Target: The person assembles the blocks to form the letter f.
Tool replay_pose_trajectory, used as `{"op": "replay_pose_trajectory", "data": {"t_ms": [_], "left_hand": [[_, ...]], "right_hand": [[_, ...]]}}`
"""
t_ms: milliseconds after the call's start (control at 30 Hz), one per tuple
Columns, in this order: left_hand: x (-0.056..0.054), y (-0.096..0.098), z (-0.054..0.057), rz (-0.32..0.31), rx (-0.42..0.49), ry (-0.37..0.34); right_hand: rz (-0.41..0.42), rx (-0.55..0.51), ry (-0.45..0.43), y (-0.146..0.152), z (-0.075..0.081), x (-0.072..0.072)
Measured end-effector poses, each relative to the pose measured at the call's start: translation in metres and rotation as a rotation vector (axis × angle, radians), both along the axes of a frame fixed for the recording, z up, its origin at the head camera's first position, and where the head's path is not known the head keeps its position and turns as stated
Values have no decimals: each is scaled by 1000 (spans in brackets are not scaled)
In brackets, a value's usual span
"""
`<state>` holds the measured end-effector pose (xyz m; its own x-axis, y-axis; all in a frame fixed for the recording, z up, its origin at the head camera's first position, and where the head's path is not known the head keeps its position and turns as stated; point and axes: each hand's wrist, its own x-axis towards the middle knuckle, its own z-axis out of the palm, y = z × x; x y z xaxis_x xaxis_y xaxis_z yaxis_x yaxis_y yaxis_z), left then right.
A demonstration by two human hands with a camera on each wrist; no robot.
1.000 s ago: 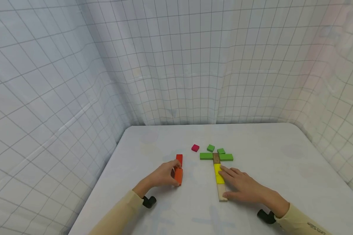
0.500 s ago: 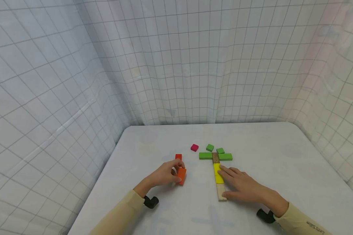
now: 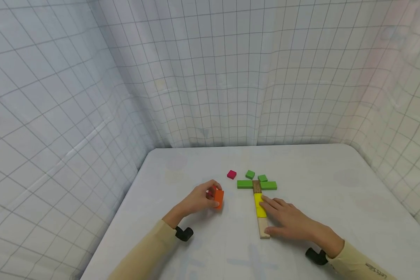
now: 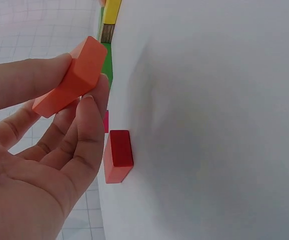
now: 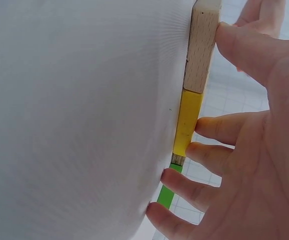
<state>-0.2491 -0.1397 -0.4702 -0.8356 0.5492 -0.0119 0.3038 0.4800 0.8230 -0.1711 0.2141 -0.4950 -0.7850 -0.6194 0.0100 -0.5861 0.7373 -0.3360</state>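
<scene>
Pinched between the thumb and fingers of my left hand (image 3: 197,200) is an orange block (image 4: 79,75), raised off the table and tilted. Below it in the left wrist view, a red block (image 4: 119,155) lies on the table. My right hand (image 3: 290,221) has its fingers spread along a row of blocks laid end to end. Fingertips touch the side of the yellow block (image 5: 188,120), while the thumb is at the plain wood block (image 5: 202,52). A dark brown block (image 3: 257,187) continues the row at its far end.
Two long green blocks (image 3: 245,184) extend left and right from the brown block. Behind them lie two small green pieces (image 3: 250,174) and a magenta cube (image 3: 231,174). Grid-patterned white curtains (image 3: 210,77) surround the white table (image 3: 301,167).
My left hand has lifted the orange block and carried it slightly right and farther away, leaving the red block behind on the table. The right hand has stayed in place.
</scene>
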Motion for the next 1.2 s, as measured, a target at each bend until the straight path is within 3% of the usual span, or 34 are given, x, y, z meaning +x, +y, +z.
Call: {"op": "replay_pose_trajectory", "data": {"t_ms": [633, 933, 1200], "left_hand": [[-31, 36, 14, 159, 34, -86], [-45, 56, 16, 222, -6, -54], [-63, 73, 15, 247, 21, -35]], "right_hand": [[-17, 13, 1, 2, -6, -2], [-17, 13, -22, 2, -7, -3], [-17, 18, -5, 3, -6, -4]]}}
